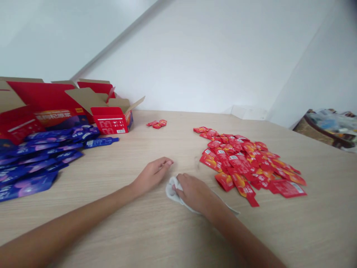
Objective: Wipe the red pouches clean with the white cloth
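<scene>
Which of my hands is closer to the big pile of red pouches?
Your right. The right hand, holding a pale cloth, is just left of the big pile of red pouches; the left hand is farther left.

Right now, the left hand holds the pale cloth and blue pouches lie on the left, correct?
Not quite: the head view shows the right hand holding the pale cloth, not the left hand. The blue pouches do lie on the left.
</scene>
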A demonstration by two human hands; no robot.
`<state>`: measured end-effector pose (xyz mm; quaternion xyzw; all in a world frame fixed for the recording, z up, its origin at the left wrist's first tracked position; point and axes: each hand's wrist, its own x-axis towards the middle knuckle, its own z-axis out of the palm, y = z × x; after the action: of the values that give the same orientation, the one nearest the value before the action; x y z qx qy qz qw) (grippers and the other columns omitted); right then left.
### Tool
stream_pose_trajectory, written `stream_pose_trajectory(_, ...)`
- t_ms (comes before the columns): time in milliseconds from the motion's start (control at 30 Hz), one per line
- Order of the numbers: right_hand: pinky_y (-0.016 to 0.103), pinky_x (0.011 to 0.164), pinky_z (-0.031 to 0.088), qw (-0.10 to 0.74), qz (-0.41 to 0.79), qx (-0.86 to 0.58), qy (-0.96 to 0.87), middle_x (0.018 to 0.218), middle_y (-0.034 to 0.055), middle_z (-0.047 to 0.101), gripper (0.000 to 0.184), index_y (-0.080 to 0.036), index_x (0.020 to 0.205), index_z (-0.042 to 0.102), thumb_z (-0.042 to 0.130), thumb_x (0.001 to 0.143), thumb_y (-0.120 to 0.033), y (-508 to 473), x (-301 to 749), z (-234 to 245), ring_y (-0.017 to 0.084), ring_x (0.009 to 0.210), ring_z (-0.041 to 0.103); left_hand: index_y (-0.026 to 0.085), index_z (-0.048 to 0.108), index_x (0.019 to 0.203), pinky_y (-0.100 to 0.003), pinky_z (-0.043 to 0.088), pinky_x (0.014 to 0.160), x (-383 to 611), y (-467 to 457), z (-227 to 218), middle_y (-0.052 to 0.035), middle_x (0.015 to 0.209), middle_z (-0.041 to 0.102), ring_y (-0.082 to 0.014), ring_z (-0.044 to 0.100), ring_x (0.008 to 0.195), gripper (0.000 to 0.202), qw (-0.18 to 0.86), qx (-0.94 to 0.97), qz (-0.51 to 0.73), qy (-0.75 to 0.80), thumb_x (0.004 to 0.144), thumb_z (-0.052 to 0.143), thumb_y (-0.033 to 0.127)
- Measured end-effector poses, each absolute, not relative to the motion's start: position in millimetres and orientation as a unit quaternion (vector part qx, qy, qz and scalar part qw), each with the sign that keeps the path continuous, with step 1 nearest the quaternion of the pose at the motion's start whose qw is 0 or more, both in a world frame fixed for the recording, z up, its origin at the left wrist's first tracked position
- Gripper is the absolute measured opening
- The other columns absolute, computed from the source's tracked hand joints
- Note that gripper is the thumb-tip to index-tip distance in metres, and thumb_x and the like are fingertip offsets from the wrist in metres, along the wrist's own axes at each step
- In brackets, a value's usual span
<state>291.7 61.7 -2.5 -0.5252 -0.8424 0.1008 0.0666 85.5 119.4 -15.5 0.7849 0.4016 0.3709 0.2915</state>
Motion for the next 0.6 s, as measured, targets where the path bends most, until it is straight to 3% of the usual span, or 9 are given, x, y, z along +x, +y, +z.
stream_pose_trajectory(233,0.035,0.091,0.05,0.057,0.133,-0.515,-0.845,0.118,0.0128,0.071,0.026,-0.016,0.119,0.064,0.051,0.107,-0.035,57,293,-2,0.029,0.112,0.069,0.019,0.066,0.108,-0.042,0.052,0.089,46,92,-37,-0.0041,0.1,0.068,-0.0216,0.066,0.095,0.033,0.195,0.79,0.378,0.441,0.11,0.048,0.047)
stream_pose_trajectory(433,0.035,0.091,0.05,0.062,0.144,-0.517,-0.841,0.118,0.0132,0.072,0.026,-0.016,0.117,0.064,0.049,0.107,-0.035,56,292,2,0.028,0.111,0.07,0.019,0.065,0.109,-0.042,0.054,0.092,62,97,-37,-0.0046,0.104,0.066,-0.0218,0.065,0.101,0.026,0.14,0.836,0.356,0.392,0.111,0.048,0.038)
stream_pose_trajectory(600,0.038,0.09,0.051,0.063,0.16,-0.51,-0.843,0.118,0.0146,0.073,0.03,-0.015,0.118,0.065,0.05,0.105,-0.037,52,294,6,0.03,0.109,0.071,0.018,0.065,0.114,-0.045,0.056,0.094,102,139,-44,-0.0064,0.113,0.067,-0.0233,0.066,0.106,0.018,0.063,0.87,0.332,0.358,0.106,0.059,0.033)
